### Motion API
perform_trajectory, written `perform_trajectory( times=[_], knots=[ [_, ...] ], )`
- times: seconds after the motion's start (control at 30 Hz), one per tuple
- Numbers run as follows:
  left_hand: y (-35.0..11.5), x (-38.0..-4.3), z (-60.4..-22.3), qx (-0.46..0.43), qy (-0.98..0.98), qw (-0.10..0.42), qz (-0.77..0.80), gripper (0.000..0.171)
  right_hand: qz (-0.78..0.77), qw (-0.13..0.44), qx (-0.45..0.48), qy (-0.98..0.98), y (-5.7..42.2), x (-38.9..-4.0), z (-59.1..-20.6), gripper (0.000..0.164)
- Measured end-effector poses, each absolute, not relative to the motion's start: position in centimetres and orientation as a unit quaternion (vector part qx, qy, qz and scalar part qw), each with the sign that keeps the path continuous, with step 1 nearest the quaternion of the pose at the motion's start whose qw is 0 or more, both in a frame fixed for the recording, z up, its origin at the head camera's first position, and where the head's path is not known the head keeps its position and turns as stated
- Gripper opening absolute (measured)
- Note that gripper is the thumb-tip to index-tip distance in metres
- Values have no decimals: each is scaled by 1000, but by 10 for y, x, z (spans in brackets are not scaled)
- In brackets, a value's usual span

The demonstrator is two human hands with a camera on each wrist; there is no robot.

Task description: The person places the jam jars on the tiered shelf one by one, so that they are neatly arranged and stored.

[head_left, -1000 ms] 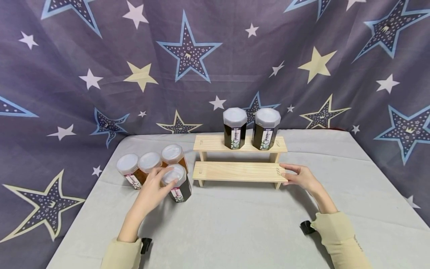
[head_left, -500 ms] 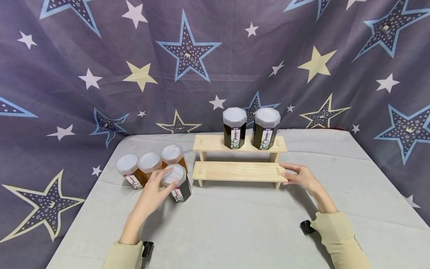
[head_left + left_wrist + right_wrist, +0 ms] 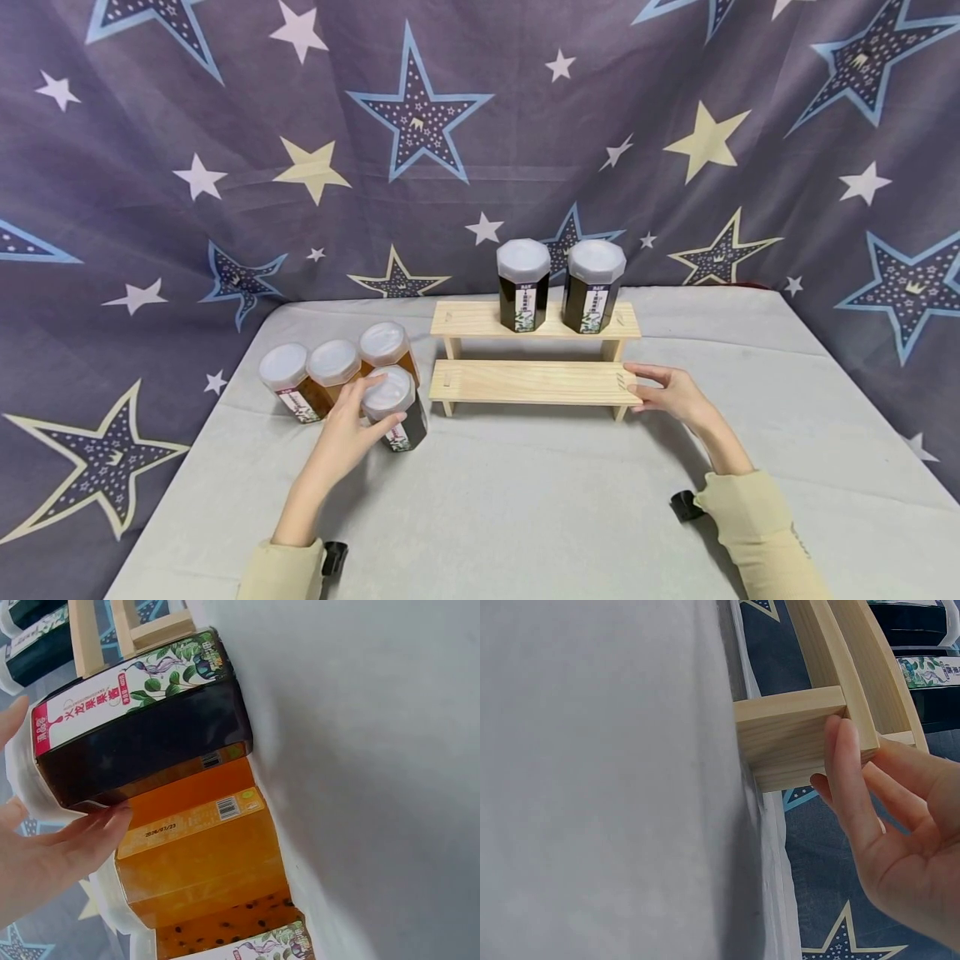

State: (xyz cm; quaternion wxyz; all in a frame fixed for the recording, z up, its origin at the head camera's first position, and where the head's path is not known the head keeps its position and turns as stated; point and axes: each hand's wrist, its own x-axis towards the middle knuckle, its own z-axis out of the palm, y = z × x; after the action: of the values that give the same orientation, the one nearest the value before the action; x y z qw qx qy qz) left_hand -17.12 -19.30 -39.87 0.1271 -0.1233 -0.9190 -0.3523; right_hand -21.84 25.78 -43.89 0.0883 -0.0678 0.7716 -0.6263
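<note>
My left hand (image 3: 348,429) has its fingers and thumb round the lidded top of a dark jam jar (image 3: 414,425), which stands upright at the front of a group of jars. In the left wrist view, fingertips (image 3: 112,821) lie against the side of this jar (image 3: 150,742), just below its white lid. My right hand (image 3: 675,393) pinches the right end of the lower step of a two-tier wooden shelf (image 3: 525,382). Fingers (image 3: 847,772) lie on the underside of that step in the right wrist view. Two dark jars (image 3: 525,304) (image 3: 591,308) stand on the upper step.
Three amber jars with white lids, a left one (image 3: 300,396), a middle one (image 3: 334,367) and a back one (image 3: 386,343), stand close behind and left of the dark jar. A pale cloth (image 3: 525,500) covers the table. A star-patterned curtain (image 3: 480,125) hangs behind.
My left forearm has shifted slightly right, and the left thumb has moved a little right and down along the dark jar. The jars, the shelf and my right hand stay where they were.
</note>
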Motion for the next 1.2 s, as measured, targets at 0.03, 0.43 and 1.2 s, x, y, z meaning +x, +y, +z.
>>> perform_trajectory(
  times=[0.03, 0.43, 1.2],
  knots=[
    [-193, -171, -399, -124, -919, 129, -352, 57, -626, 89, -68, 771, 258, -218, -439, 47],
    [-191, -175, -403, -125, -916, 164, -345, 59, -625, 91, -66, 772, 258, -220, -441, 47],
    [-190, -182, -407, -132, -901, 226, -347, 57, -624, 91, -68, 773, 257, -217, -436, 47]
  ],
)
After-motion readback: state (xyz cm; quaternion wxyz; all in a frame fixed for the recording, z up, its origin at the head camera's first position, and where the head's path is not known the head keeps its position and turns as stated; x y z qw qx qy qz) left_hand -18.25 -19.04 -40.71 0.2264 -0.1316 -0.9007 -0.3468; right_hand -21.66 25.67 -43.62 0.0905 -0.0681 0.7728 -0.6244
